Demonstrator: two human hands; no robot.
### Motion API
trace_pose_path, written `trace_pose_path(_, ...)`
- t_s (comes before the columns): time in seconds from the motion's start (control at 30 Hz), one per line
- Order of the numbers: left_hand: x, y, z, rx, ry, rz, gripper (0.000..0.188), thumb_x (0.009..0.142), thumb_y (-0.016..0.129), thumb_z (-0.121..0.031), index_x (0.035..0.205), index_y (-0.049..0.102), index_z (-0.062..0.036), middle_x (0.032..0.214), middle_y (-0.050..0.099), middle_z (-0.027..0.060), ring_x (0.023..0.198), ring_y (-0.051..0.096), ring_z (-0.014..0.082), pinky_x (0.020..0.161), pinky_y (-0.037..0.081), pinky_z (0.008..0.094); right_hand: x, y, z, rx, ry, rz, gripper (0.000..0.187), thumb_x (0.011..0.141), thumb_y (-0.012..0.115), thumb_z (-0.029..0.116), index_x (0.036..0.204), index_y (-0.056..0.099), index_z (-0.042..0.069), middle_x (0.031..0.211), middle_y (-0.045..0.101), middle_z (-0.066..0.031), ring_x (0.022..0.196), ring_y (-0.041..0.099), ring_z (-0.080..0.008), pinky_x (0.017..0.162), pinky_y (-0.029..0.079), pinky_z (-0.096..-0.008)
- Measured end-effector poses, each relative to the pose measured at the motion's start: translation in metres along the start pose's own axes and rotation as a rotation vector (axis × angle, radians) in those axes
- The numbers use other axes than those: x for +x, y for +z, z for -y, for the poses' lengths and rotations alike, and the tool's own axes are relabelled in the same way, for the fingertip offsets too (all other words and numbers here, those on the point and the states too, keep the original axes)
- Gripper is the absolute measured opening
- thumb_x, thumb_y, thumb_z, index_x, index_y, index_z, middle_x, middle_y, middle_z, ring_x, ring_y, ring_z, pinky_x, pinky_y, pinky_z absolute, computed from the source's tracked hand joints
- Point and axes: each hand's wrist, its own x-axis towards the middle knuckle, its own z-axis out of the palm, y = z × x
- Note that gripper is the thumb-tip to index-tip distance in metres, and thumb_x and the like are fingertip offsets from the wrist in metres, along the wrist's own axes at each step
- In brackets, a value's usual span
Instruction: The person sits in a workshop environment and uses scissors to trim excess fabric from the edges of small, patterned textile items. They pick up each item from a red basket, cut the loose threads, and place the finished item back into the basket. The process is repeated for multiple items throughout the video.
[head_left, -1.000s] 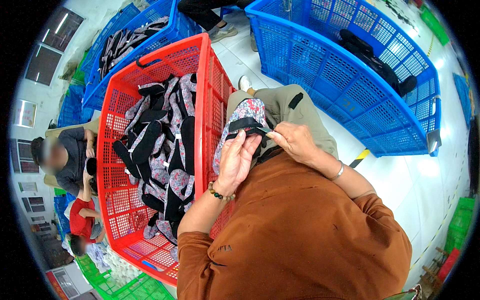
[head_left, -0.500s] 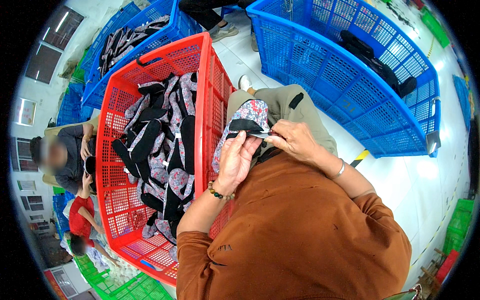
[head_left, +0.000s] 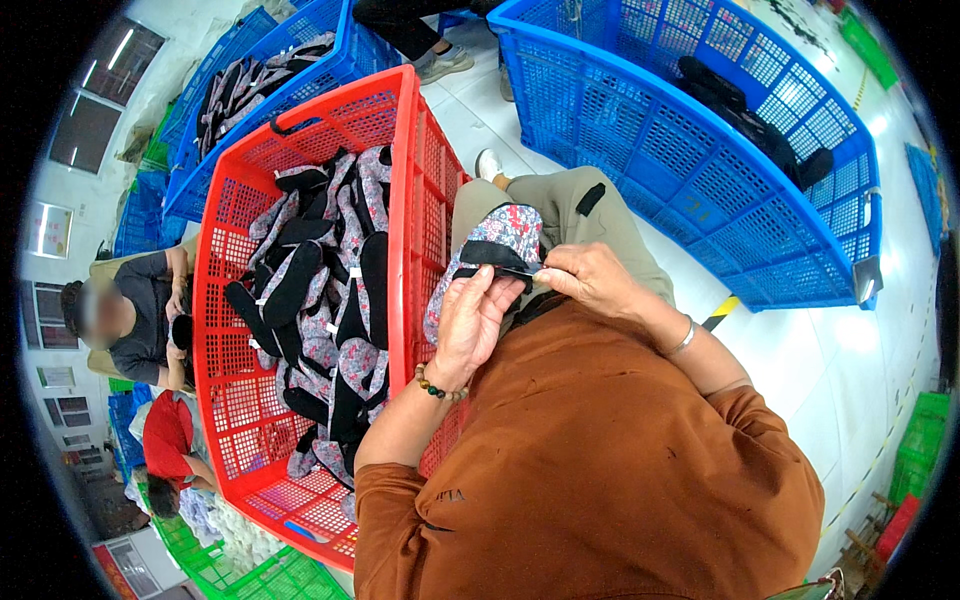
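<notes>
Tiled floor [head_left: 790, 370], red crate [head_left: 405, 200] at left, blue crate [head_left: 640, 160] at right. Small dark lettering [head_left: 450, 495] on brown shirt [head_left: 600, 450]; white tags [head_left: 355, 272] on slippers [head_left: 290, 285] in red crate, too small to read. Holds floral slipper [head_left: 518, 226] over lap [head_left: 610, 220], left hand [head_left: 474, 318] closed on black band [head_left: 492, 255]. Pinches thin tool [head_left: 519, 271], kind unclear, in right hand [head_left: 598, 283], against black band.

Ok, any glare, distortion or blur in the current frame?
Head view: glare whitens patches of the floor at right; edges of the large blue crate there bow; corners go black; left hand and right hand look fairly sharp, detail between them too small to read.
</notes>
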Motion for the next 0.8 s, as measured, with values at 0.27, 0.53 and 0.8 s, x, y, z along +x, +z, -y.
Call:
trace_pose_path(0.27, 0.000, 0.007, 0.000, 0.014, -0.021, -0.053, 0.018, 0.090, 0.047, -0.011, 0.100, 0.056, 0.0010, 0.099, 0.061, 0.0130, 0.091, 0.060, 0.0211, 0.082, 0.051, 0.0355, -0.005, 0.005, -0.010, 0.055, 0.088, -0.184, 0.028, 0.086, 0.052, 0.025, 0.071, 0.054, 0.001, 0.064, 0.051, -0.0112, 0.058, 0.052, -0.0240, 0.052, 0.040, -0.0336)
trace_pose_path(0.53, 0.001, -0.003, 0.000, -0.018, -0.028, 0.075, 0.020, 0.090, 0.046, -0.011, 0.102, 0.055, 0.0030, 0.100, 0.060, 0.0130, 0.092, 0.060, 0.0221, 0.084, 0.051, 0.0358, 0.019, 0.003, 0.024, -0.022, -0.136, -0.300, 0.039, 0.068, 0.072, 0.030, 0.092, 0.055, 0.005, 0.080, 0.054, -0.0106, 0.066, 0.057, -0.0253, 0.057, 0.046, -0.0336)
trace_pose_path(0.8, -0.002, 0.000, 0.001, -0.003, -0.006, 0.022, 0.021, 0.092, 0.045, -0.013, 0.092, 0.059, 0.0026, 0.092, 0.063, 0.0138, 0.089, 0.061, 0.0211, 0.084, 0.048, 0.0371, 0.028, 0.012, 0.005, -0.043, -0.118, -0.388, 0.013, 0.074, 0.062, 0.011, 0.080, 0.052, 0.005, 0.076, 0.052, -0.0100, 0.066, 0.056, -0.0270, 0.055, 0.044, -0.0353)
